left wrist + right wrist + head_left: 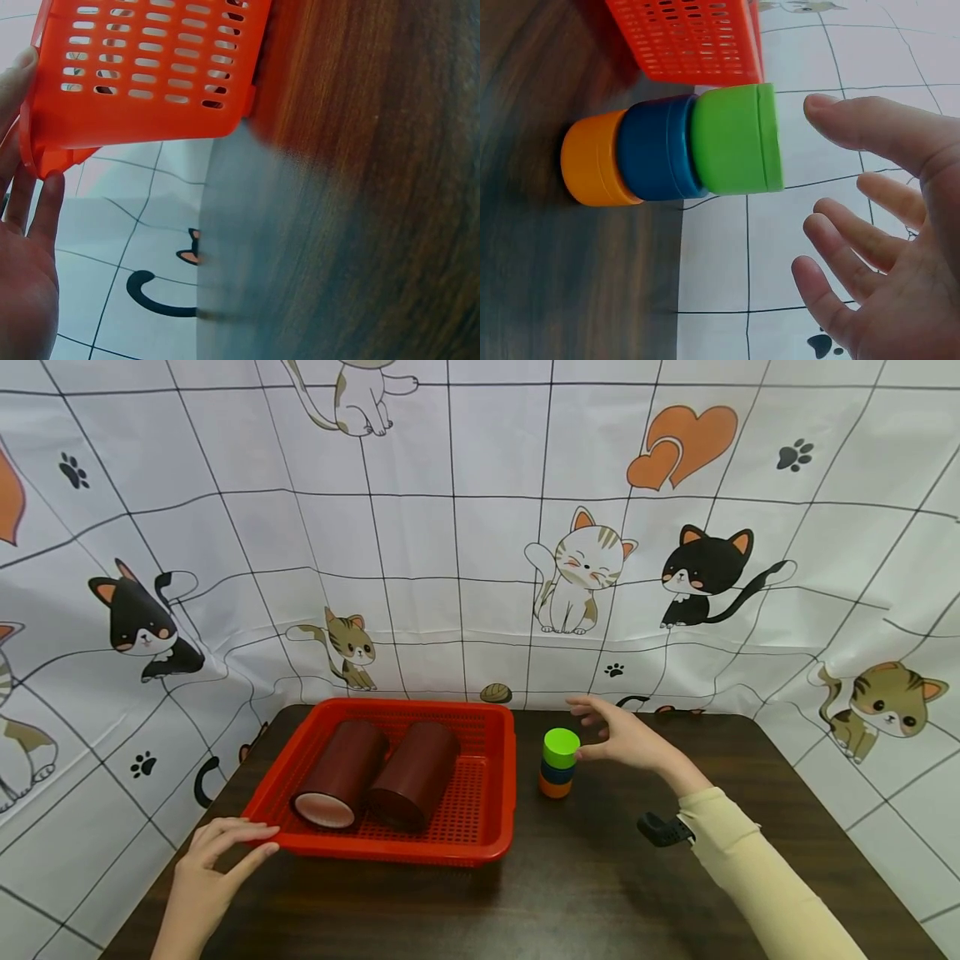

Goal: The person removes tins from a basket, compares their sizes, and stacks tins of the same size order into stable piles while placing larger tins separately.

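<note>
At the near-left corner of a red plastic basket (480,857), my left hand (213,864) grips the rim; in the left wrist view, its thumb and fingers (46,206) lie about that corner. Inside the basket lie two dark brown cylinders, the left cylinder (347,768) showing a pale pink end and the right cylinder (420,772) a brown one. To the right of the basket stand three stacked cups: a green cup (731,140) on top, a dark blue cup (654,148), and an orange cup (592,161) at the bottom. Beside the green cup, my right hand (618,735) holds nothing, fingers spread and apart from it.
The dark wooden table (585,893) runs up to a white sheet (495,543) with grid lines and cartoon cats, which hangs behind it and along both sides. A black strap (663,829) sits at my right wrist, below a pale yellow sleeve (750,868).
</note>
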`<state>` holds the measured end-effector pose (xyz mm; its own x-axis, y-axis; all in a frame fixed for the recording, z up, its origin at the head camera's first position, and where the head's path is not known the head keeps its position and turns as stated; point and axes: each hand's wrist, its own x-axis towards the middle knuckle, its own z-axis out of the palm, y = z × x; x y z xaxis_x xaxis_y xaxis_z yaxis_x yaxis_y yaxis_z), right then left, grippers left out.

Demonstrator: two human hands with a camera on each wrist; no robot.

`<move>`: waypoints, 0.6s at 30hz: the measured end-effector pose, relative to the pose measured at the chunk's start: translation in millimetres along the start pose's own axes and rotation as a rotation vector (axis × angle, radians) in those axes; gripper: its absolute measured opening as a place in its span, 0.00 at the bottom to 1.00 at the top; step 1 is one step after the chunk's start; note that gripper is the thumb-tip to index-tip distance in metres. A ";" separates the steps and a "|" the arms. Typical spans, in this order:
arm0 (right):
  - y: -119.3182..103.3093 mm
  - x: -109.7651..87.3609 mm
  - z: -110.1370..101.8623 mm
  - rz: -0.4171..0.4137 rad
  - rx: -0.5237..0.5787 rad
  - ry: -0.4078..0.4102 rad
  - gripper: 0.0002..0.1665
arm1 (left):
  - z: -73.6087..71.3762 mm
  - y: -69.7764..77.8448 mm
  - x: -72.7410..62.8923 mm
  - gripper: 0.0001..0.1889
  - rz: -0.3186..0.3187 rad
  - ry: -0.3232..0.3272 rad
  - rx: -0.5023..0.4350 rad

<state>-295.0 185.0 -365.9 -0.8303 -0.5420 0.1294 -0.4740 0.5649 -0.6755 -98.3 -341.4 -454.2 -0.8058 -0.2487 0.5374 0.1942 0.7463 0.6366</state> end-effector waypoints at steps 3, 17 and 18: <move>-2.1 -0.7 -1.8 0.002 0.000 0.007 0.49 | -0.5 -0.7 0.3 0.15 -0.003 -0.001 0.005; -3.9 1.7 -1.0 -0.021 -0.011 -0.004 0.47 | 0.7 -3.9 -0.9 0.16 0.019 0.010 -0.006; -5.1 2.8 -0.8 -0.020 -0.014 -0.007 0.47 | 0.9 -3.7 -0.8 0.16 0.023 0.012 -0.009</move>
<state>-295.1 181.2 -361.6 -0.8188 -0.5575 0.1372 -0.4942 0.5627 -0.6627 -98.9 -343.5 -457.5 -0.7942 -0.2394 0.5585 0.2174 0.7464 0.6290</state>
